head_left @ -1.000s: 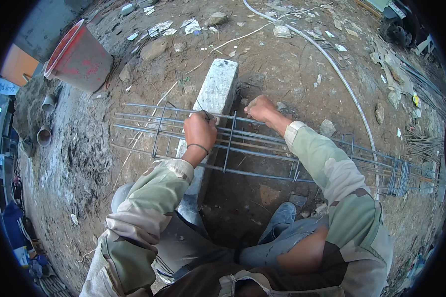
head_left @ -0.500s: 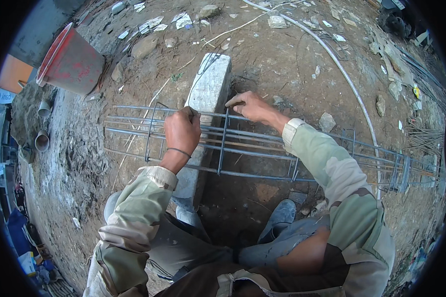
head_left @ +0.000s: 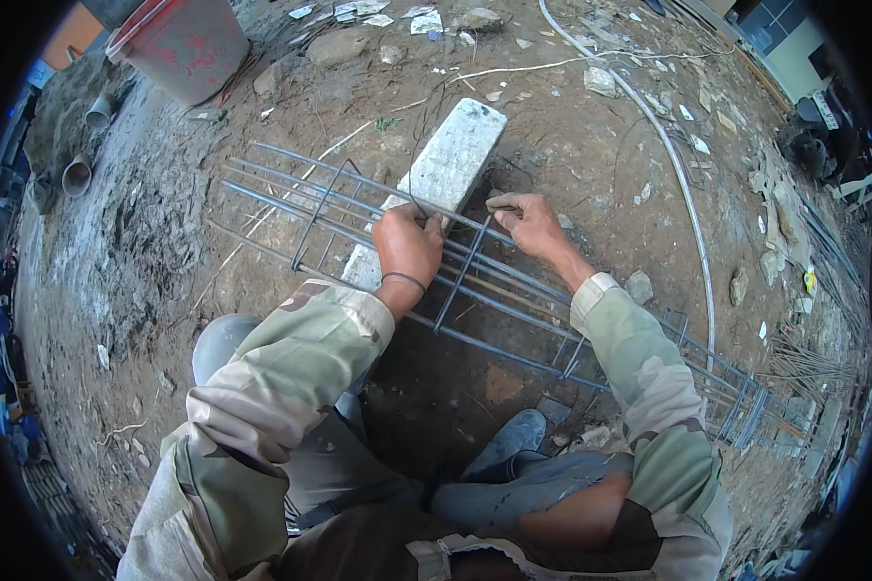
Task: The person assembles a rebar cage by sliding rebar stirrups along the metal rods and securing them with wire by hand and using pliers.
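A long cage of steel reinforcing bars with square stirrups lies slanting across a pale concrete block. My left hand is closed at the cage's far bars, over the block. From its fingertips a thin dark wire runs up over the block. Just right of it, my right hand is pinched close to the top corner of a stirrup. Whatever sits between its fingertips is too small to make out.
A grey bucket with red stains stands at the far left, near two short pipe pieces. A pale hose curves along the right. Stones and scraps litter the dirt, and loose rods lie at the right.
My view has turned, so the cage and block now slant more and sit further right in the picture. Both hands keep nearly the same places on the cage.
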`<state>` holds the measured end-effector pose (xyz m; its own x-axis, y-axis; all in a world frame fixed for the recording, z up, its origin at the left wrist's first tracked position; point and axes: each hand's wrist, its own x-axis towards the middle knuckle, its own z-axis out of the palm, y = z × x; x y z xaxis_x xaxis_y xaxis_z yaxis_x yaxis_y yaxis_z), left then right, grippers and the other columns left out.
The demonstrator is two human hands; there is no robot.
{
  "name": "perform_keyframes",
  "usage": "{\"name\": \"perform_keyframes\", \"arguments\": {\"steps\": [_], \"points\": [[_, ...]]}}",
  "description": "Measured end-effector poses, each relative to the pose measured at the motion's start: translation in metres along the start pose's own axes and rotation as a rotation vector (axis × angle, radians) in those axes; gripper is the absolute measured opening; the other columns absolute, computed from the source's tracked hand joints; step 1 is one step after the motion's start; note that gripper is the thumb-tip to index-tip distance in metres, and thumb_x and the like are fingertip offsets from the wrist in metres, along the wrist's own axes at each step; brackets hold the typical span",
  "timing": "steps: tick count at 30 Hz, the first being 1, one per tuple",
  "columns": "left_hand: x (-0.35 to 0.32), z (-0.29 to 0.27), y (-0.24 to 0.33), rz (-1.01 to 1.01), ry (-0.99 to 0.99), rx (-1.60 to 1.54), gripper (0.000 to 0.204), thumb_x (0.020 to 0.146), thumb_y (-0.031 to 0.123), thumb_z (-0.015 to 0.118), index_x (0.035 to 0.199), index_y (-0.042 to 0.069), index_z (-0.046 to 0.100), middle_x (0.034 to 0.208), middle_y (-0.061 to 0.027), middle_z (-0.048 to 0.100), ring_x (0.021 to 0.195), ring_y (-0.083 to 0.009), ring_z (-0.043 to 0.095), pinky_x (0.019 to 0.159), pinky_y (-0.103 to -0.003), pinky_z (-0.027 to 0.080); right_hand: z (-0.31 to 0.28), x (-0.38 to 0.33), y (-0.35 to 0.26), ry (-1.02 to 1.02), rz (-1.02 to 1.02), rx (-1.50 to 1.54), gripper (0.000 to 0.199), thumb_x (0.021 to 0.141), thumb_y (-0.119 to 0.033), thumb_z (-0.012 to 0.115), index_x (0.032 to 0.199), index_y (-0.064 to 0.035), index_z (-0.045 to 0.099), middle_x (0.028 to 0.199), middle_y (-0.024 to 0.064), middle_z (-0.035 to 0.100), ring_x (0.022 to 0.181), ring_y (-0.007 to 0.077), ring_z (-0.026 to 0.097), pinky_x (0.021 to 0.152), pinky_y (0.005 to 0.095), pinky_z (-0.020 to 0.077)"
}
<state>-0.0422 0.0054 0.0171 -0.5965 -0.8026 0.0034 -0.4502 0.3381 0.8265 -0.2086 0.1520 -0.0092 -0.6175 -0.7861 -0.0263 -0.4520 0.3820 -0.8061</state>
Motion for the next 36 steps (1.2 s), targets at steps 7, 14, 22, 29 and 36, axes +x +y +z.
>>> {"name": "perform_keyframes", "arguments": {"steps": [7,14,22,29,36], "points": [[0.002,-0.019,-0.002,0.188,0.059,0.139,0.014,0.082,0.011,0.073,0.083,-0.003,0.075,0.073,-0.0263,0.067,0.071,-0.0428,0.069,0.069,-0.047,0.055,-0.002,-0.001,0.001,0.009,0.212,0.109,0.018,0.093,-0.015,0.071,0.103,-0.0013,0.078,0.100,0.0141,0.076,0.092,0.0230,0.070,0.084,0.0372,0.0516],[0.008,0.000,0.008,0.015,0.025,0.039,0.015,0.082,0.012,0.073,0.083,-0.003,0.075,0.075,-0.0262,0.068,0.074,-0.0432,0.070,0.071,-0.047,0.056,0.002,0.005,0.002,0.001,0.289,0.138,0.019,0.095,-0.014,0.068,0.104,0.0004,0.077,0.094,0.0111,0.075,0.085,0.0178,0.066,0.079,0.0356,0.0504],[0.010,-0.026,0.000,0.437,0.070,0.364,0.016,0.086,0.018,0.073,0.084,0.002,0.076,0.068,-0.0219,0.066,0.065,-0.0403,0.068,0.060,-0.047,0.052,0.002,0.001,0.016,0.015,0.295,0.381,0.020,0.096,-0.012,0.065,0.101,0.0053,0.075,0.089,0.0098,0.073,0.084,0.0157,0.066,0.074,0.0324,0.0508],[-0.002,-0.031,0.006,0.510,0.080,0.490,0.015,0.088,0.019,0.074,0.086,0.004,0.077,0.067,-0.0201,0.068,0.060,-0.0362,0.069,0.057,-0.042,0.053,0.005,0.003,0.015,-0.040,0.195,0.292,0.020,0.096,-0.011,0.065,0.107,0.0021,0.075,0.097,0.0137,0.076,0.092,0.0201,0.071,0.078,0.0348,0.0539],[-0.013,0.002,0.004,0.044,-0.129,-0.095,0.015,0.083,0.010,0.075,0.083,-0.005,0.074,0.072,-0.0252,0.069,0.070,-0.0403,0.071,0.065,-0.045,0.055,0.003,0.003,0.013,-0.109,0.135,0.156,0.020,0.094,-0.008,0.063,0.109,-0.0026,0.076,0.101,0.0143,0.076,0.095,0.0241,0.070,0.086,0.0371,0.0530]]}}
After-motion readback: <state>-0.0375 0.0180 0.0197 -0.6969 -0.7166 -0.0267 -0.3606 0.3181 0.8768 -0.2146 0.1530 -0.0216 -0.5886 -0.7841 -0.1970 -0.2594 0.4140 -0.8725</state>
